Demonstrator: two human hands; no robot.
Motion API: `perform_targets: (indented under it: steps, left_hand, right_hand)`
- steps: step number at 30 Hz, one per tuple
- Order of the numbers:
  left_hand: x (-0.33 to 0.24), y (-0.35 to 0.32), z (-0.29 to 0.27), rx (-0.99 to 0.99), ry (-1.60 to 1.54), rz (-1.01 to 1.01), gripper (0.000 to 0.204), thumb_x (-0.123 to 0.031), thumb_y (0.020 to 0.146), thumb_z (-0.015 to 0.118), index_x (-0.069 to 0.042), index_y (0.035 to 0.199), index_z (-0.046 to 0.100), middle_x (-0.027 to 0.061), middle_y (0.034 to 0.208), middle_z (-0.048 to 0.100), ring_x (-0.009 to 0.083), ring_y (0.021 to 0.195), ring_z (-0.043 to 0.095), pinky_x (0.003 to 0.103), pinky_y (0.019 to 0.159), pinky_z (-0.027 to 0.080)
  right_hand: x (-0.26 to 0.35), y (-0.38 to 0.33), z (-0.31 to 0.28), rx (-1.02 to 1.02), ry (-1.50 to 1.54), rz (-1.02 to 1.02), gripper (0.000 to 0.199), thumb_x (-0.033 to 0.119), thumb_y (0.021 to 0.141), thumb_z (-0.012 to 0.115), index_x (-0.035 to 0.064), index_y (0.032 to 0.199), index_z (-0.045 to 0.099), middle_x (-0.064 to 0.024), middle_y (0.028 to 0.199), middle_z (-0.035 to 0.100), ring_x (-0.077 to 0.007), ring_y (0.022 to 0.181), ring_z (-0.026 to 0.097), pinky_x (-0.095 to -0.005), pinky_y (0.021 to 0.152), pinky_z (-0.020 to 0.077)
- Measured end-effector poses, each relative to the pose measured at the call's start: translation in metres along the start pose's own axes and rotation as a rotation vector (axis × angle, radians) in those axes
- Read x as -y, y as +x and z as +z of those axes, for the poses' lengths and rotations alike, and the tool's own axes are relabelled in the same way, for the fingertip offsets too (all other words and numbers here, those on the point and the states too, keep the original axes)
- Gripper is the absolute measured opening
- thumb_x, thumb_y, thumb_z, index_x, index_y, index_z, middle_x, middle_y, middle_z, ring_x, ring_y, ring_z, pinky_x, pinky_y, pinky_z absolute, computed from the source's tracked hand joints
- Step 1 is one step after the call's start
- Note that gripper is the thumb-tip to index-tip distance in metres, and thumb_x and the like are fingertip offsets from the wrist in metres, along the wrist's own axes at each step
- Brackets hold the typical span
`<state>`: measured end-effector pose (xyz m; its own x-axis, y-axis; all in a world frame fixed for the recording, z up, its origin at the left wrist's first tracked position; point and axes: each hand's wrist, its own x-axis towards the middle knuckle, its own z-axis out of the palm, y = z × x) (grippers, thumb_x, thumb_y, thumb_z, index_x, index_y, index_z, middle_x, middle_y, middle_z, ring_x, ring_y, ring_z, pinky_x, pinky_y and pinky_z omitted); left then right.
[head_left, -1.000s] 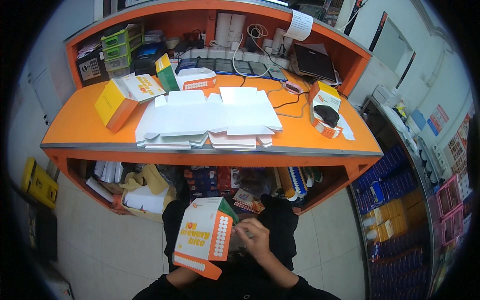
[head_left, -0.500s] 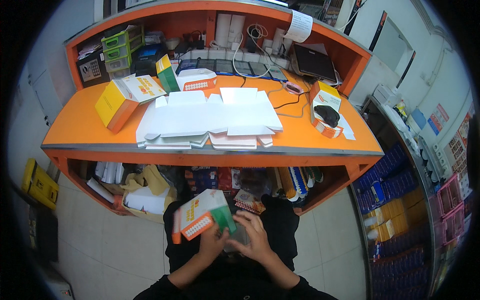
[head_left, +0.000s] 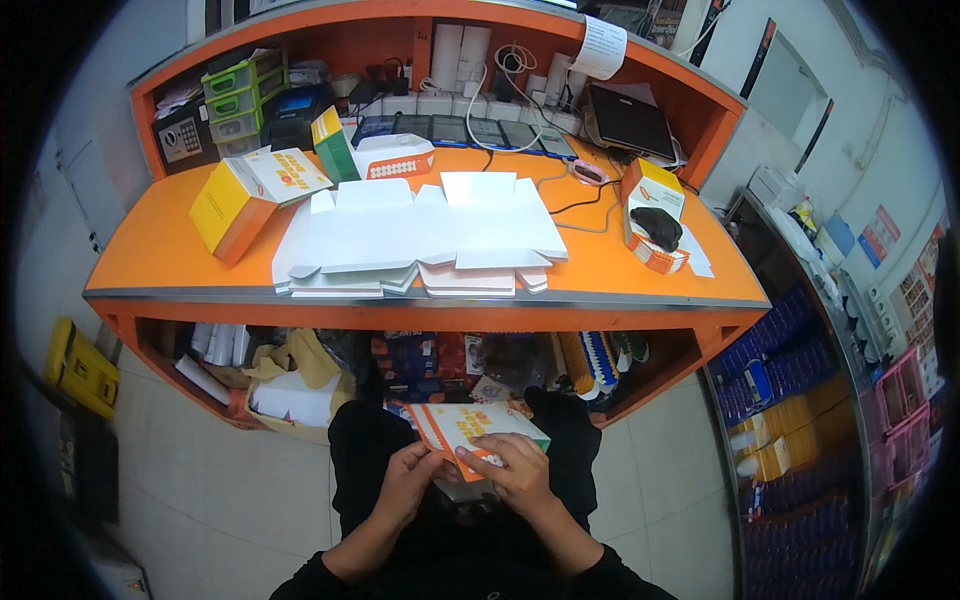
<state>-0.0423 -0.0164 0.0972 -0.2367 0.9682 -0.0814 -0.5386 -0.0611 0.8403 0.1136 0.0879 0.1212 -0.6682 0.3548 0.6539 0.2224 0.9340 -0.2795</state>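
Note:
Over my lap I hold a small carton (head_left: 466, 420), white with yellow print, orange edges and a green end. My left hand (head_left: 408, 480) is closed at its near left end, fingers and thumb pinching an orange edge. My right hand (head_left: 518, 474) grips the near right side, its fingers lying across the printed face. The carton's underside is hidden. On the desk in front lies a stack of flat, white unfolded cartons (head_left: 420, 235). To its left, a yellow, white and orange carton (head_left: 235, 215) stands tilted.
The orange desk (head_left: 140, 240) has a green-ended carton (head_left: 335, 145) at back left and a carton with a black object (head_left: 657, 230) at right. Phones or tablets (head_left: 445, 131) line the back. Under the desk sits an open brown box (head_left: 295, 395); shelving (head_left: 790, 430) stands right.
The carton has turned and shifted right, its green end swinging away to the right. My right hand has come onto its face; my left hand has moved slightly left to its orange edge.

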Motion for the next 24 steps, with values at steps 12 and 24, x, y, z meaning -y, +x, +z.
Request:
perform_targets:
  steps: [12, 24]
  left_hand:
    - [-0.014, -0.002, 0.003, -0.142, 0.084, 0.006, 0.015, -0.003, 0.080, 0.067, 0.004, 0.093, 0.063, 0.0100, 0.087, 0.065, 0.0119, 0.080, 0.062, 0.025, 0.074, 0.051]
    - [-0.007, 0.001, 0.029, -0.214, 1.010, 0.710, 0.013, 0.000, 0.072, 0.070, 0.001, 0.084, 0.068, 0.0130, 0.082, 0.065, 0.0242, 0.069, 0.062, 0.029, 0.061, 0.048]
  right_hand:
    - [-0.002, 0.000, -0.009, 0.076, 0.107, 0.053, 0.034, 0.011, 0.074, 0.063, 0.0138, 0.107, 0.066, -0.0059, 0.093, 0.063, -0.0215, 0.086, 0.061, -0.0329, 0.070, 0.0474]
    - [0.023, -0.004, 0.005, -0.128, 0.512, 0.488, 0.013, 0.002, 0.076, 0.069, 0.0022, 0.089, 0.070, -0.0090, 0.087, 0.064, -0.0188, 0.081, 0.063, -0.0279, 0.070, 0.0501]
